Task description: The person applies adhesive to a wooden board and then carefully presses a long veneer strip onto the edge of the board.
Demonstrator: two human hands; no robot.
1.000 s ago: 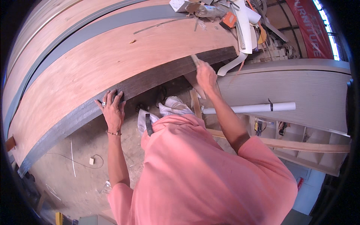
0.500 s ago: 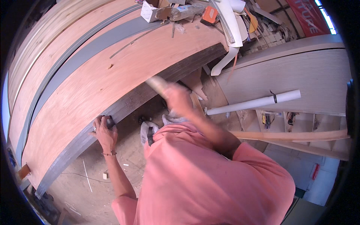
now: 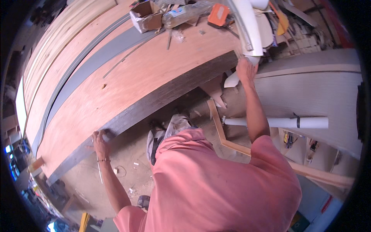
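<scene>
A wide curved wooden panel (image 3: 127, 83) carries a dark grey edge face (image 3: 154, 98) along its near side. My left hand (image 3: 101, 145) is at the left part of that edge, fingers bent round a small dark rounded thing (image 3: 109, 134). Motion blurs this thing and its kind does not show. My right arm stretches out to the panel's far right corner. There my right hand (image 3: 246, 71) has its fingers bent at the corner, overlapping a curled white strip (image 3: 232, 80). What lies within these fingers is hidden.
On the panel lie grey bands (image 3: 83, 71), a small carton (image 3: 146, 17), a plastic bottle (image 3: 181, 16) and an orange tool (image 3: 218, 15). Right of me are a white roll (image 3: 276, 122), a large grey panel (image 3: 309, 96) and an angled wooden frame (image 3: 222, 133).
My right hand has swept from the middle of the edge to its far right corner. The light, blurred thing at its fingers is no longer visible. My left hand stays near the left edge.
</scene>
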